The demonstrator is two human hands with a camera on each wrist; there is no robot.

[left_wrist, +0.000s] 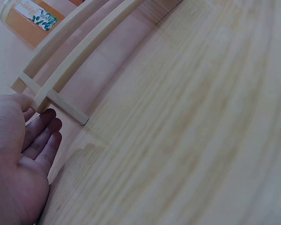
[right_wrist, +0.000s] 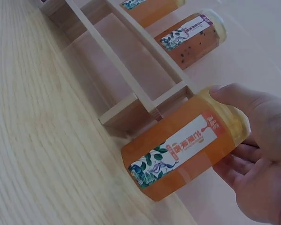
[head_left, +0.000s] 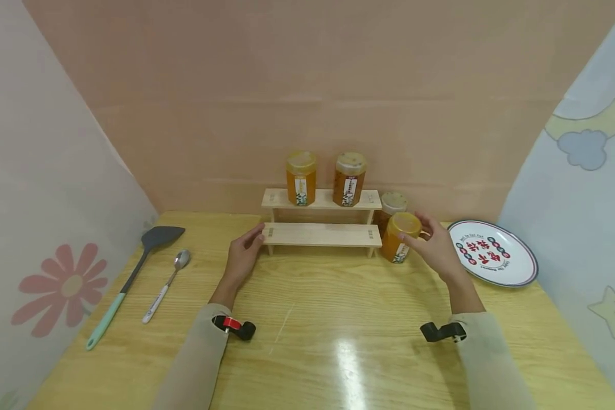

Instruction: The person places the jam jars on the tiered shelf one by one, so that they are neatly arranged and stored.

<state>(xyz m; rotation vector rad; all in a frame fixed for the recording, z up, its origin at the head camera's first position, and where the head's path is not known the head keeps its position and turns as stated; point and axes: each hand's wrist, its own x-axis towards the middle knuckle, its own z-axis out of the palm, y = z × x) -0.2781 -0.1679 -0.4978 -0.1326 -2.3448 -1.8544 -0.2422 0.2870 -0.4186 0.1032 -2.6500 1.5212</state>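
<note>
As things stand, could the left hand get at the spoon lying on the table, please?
Probably yes: the left hand rests open by the wooden rack, and only bare table lies between it and the spoon.

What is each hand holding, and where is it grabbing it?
The right hand grips an orange honey jar by its lid end, thumb over the top. The left hand holds nothing; its straight fingers touch the left end of the wooden step shelf.
</note>
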